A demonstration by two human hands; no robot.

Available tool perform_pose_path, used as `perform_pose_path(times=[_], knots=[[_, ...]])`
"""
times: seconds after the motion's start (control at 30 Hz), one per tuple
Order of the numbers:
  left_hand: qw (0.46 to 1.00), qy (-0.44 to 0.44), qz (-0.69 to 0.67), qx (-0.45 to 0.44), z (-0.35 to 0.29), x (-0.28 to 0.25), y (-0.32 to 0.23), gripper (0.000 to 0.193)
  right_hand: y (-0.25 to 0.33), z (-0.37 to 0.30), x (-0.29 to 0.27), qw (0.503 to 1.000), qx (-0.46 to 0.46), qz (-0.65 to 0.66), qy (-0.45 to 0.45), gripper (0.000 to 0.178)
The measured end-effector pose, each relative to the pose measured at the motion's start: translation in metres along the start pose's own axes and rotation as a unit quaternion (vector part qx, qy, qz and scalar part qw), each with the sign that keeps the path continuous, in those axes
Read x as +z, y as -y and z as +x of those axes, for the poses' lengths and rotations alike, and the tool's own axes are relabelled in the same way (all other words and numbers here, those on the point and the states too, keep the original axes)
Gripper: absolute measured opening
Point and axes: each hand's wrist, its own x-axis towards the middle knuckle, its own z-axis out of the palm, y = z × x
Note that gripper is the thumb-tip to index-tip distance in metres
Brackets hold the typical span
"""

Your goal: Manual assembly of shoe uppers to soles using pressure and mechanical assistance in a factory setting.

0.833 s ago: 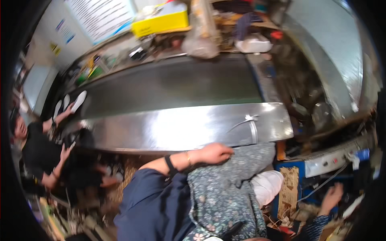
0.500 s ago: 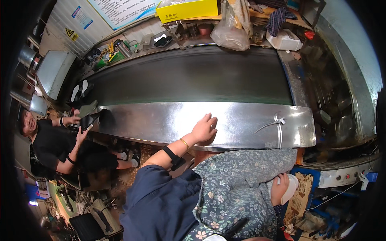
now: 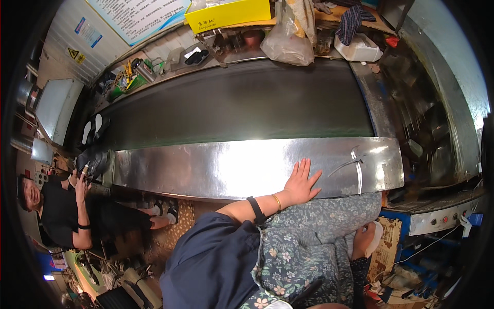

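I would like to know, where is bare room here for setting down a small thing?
Bare: the shiny metal plate between the left hand and the co-worker; also the dark surface behind it, right of the black-and-white shoes. Crowded: right of that hand, where thin grey and white strips lie, and beyond the dark surface, by a yellow box and plastic bag.

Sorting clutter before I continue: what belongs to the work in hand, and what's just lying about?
Apparently in use:
metal ledge, under the left hand
conveyor belt beyond it
black-and-white shoes near the belt's left end

Apparently lying about:
yellow box
clear plastic bag
striped cloth
white container
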Motion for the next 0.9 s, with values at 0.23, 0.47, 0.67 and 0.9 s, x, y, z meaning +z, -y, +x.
perform_pose_path(times=[0.23, 0.47, 0.67, 0.9], knots=[[0.999, 0.035, -0.004, -0.018, 0.002, -0.005, -0.003, 0.069, -0.003, 0.002, 0.004, 1.0, 0.019, -0.014, -0.005, 0.012], [0.999, -0.027, -0.018, 0.0, 0.006, 0.005, -0.003, 0.066, 0.001, 0.0, -0.007, 0.999, 0.039, 0.007, 0.004, 0.01], [0.999, -0.04, 0.006, -0.019, -0.002, 0.013, 0.001, 0.066, -0.016, 0.005, -0.076, 0.999, -0.016, 0.01, 0.036, 0.022], [0.999, -0.035, 0.022, -0.023, 0.006, 0.006, 0.0, 0.065, -0.108, 0.066, -0.367, 0.941, 0.03, -0.33, -0.069, 0.038]])
